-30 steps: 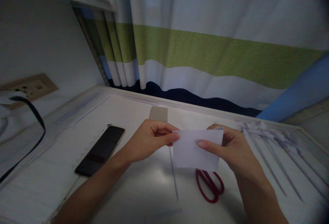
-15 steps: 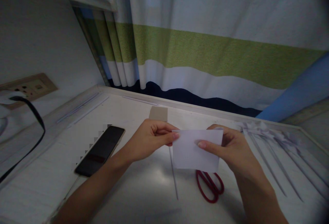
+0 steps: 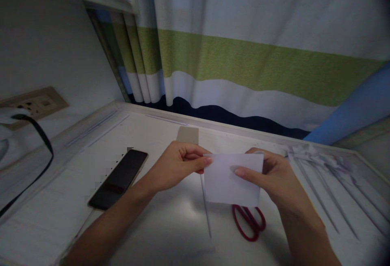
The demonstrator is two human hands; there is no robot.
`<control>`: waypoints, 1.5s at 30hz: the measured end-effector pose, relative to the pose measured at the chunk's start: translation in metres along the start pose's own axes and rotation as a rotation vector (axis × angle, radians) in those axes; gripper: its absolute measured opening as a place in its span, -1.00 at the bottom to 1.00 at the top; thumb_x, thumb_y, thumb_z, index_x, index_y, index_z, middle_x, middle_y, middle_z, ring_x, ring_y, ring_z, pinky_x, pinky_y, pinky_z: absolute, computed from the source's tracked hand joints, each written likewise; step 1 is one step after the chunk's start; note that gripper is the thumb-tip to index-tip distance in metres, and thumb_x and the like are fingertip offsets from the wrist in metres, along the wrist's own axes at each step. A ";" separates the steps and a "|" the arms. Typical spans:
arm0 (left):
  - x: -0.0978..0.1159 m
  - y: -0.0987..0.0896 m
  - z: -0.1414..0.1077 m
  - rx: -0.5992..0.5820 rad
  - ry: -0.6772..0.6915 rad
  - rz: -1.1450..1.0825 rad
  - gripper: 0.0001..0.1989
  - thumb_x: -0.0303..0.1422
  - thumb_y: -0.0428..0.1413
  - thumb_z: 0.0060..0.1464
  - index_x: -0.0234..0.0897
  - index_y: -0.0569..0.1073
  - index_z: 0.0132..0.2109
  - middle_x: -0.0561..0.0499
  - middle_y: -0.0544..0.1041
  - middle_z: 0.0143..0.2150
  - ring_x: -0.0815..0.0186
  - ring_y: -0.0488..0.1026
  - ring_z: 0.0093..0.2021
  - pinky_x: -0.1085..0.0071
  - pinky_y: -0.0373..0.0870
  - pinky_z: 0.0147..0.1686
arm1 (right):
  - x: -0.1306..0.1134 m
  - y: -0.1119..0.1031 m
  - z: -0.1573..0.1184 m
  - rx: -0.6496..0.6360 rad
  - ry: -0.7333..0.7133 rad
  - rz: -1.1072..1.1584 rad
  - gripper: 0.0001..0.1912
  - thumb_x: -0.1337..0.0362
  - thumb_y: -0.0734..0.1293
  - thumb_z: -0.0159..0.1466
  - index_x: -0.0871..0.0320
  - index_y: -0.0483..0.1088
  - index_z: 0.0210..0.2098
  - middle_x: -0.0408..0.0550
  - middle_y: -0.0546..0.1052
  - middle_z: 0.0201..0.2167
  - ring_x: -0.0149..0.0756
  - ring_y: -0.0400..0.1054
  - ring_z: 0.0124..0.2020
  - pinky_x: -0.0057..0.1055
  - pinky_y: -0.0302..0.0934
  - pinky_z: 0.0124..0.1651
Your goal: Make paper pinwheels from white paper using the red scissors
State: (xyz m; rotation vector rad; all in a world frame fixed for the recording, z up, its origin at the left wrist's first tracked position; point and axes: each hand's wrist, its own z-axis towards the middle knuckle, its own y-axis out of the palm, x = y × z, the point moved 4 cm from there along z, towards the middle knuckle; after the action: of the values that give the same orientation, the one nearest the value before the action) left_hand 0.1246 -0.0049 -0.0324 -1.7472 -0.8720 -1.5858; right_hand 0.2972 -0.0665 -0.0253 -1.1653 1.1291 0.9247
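White paper (image 3: 225, 186), smooth and roughly rectangular, is held over the pale, glossy desktop (image 3: 170, 233) in the head view. The left hand (image 3: 174, 166) pinches its upper left corner; the right hand (image 3: 274, 176) grips its right side, thumb flat in front, other fingers mostly hidden behind. Red-handled scissors with looped grips (image 3: 251, 219) lie beyond its lower edge, blades covered. Crumpled white paper pieces (image 3: 329, 163) at right look blurred, their shapes unclear.

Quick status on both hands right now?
Left hand: closed, pinching the left upper corner of the white paper.
Right hand: closed, holding the paper's right side, thumb on the front.
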 end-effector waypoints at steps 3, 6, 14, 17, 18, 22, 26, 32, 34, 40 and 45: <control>0.000 0.000 0.000 0.002 -0.003 0.000 -0.86 -0.40 0.16 -0.13 -0.35 0.51 -0.35 0.02 0.54 -0.49 0.43 0.44 -0.49 0.54 0.40 -0.44 | 0.000 0.000 0.000 -0.002 0.009 -0.010 -0.76 0.21 0.44 -0.12 0.17 0.30 -0.63 -0.21 0.36 -0.68 -0.42 0.27 -0.65 -0.55 0.14 -0.68; 0.000 0.000 0.000 -0.003 -0.004 -0.003 -0.87 -0.40 0.16 -0.13 -0.34 0.51 -0.36 0.03 0.54 -0.49 0.44 0.44 -0.49 0.55 0.40 -0.45 | 0.000 0.000 0.000 -0.008 0.006 -0.018 -0.76 0.21 0.44 -0.12 0.17 0.30 -0.64 -0.21 0.36 -0.68 -0.41 0.27 -0.65 -0.54 0.14 -0.67; 0.000 0.001 0.000 -0.012 -0.006 -0.056 -0.92 -0.44 0.16 -0.13 -0.32 0.51 -0.38 0.08 0.52 -0.52 0.50 0.42 -0.52 0.63 0.37 -0.49 | -0.001 0.001 -0.001 -0.007 0.019 0.019 -0.76 0.23 0.45 -0.13 0.17 0.30 -0.64 -0.23 0.36 -0.69 -0.44 0.25 -0.65 -0.56 0.12 -0.67; 0.000 0.001 0.000 -0.016 -0.019 -0.065 -0.92 -0.45 0.16 -0.13 -0.33 0.51 -0.38 0.09 0.52 -0.53 0.51 0.41 -0.52 0.66 0.36 -0.50 | -0.001 0.001 -0.001 -0.007 0.022 0.022 -0.76 0.24 0.45 -0.14 0.17 0.30 -0.64 -0.23 0.37 -0.69 -0.44 0.25 -0.65 -0.57 0.11 -0.67; 0.000 0.001 0.000 -0.018 -0.019 -0.070 -0.92 -0.45 0.16 -0.13 -0.33 0.51 -0.38 0.09 0.52 -0.53 0.52 0.41 -0.52 0.66 0.35 -0.50 | 0.000 0.001 -0.001 -0.009 0.024 0.025 -0.76 0.24 0.45 -0.13 0.16 0.30 -0.64 -0.23 0.37 -0.69 -0.44 0.25 -0.65 -0.57 0.11 -0.67; 0.000 0.001 0.001 -0.026 -0.010 -0.091 -0.92 -0.45 0.17 -0.13 -0.33 0.51 -0.38 0.09 0.52 -0.54 0.53 0.41 -0.52 0.67 0.35 -0.51 | 0.000 0.000 -0.001 -0.018 0.015 0.021 -0.77 0.25 0.45 -0.12 0.16 0.30 -0.64 -0.23 0.36 -0.68 -0.44 0.25 -0.64 -0.56 0.12 -0.66; -0.001 0.000 0.002 -0.022 -0.016 -0.080 -0.91 -0.44 0.17 -0.14 -0.34 0.51 -0.38 0.09 0.51 -0.54 0.51 0.40 -0.53 0.65 0.35 -0.51 | 0.000 0.000 0.000 -0.016 0.012 0.004 -0.77 0.24 0.45 -0.13 0.17 0.31 -0.63 -0.22 0.36 -0.67 -0.44 0.25 -0.64 -0.57 0.12 -0.66; 0.000 0.001 0.002 -0.021 -0.026 -0.081 -0.92 -0.45 0.16 -0.14 -0.34 0.51 -0.39 0.11 0.50 -0.57 0.52 0.39 -0.55 0.64 0.35 -0.52 | 0.001 0.000 -0.001 -0.024 0.027 0.032 -0.77 0.25 0.45 -0.12 0.17 0.31 -0.63 -0.22 0.38 -0.68 -0.44 0.26 -0.64 -0.58 0.13 -0.65; 0.000 0.001 0.002 -0.024 -0.034 -0.087 -0.92 -0.45 0.16 -0.14 -0.34 0.51 -0.39 0.10 0.50 -0.57 0.51 0.40 -0.55 0.64 0.35 -0.52 | 0.001 0.000 -0.001 -0.019 0.024 0.035 -0.77 0.25 0.45 -0.12 0.18 0.31 -0.63 -0.22 0.38 -0.68 -0.45 0.26 -0.64 -0.58 0.12 -0.65; -0.001 0.000 0.001 -0.028 -0.040 -0.094 -0.92 -0.46 0.17 -0.15 -0.34 0.51 -0.40 0.09 0.51 -0.55 0.51 0.40 -0.55 0.64 0.34 -0.53 | 0.000 0.001 -0.001 -0.014 0.031 0.046 -0.78 0.27 0.45 -0.12 0.18 0.32 -0.63 -0.23 0.38 -0.68 -0.47 0.26 -0.64 -0.60 0.12 -0.66; -0.001 0.000 0.001 -0.025 -0.051 -0.097 -0.91 -0.46 0.18 -0.16 -0.34 0.51 -0.39 0.09 0.52 -0.55 0.51 0.40 -0.54 0.64 0.34 -0.52 | 0.001 0.000 0.000 -0.015 0.037 0.029 -0.77 0.25 0.46 -0.13 0.17 0.32 -0.62 -0.22 0.38 -0.68 -0.46 0.26 -0.65 -0.58 0.12 -0.67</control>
State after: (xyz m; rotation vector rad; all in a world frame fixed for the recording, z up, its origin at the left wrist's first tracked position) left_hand 0.1256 -0.0041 -0.0331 -1.7936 -0.9792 -1.6264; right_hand 0.2973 -0.0669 -0.0266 -1.1855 1.1737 0.9388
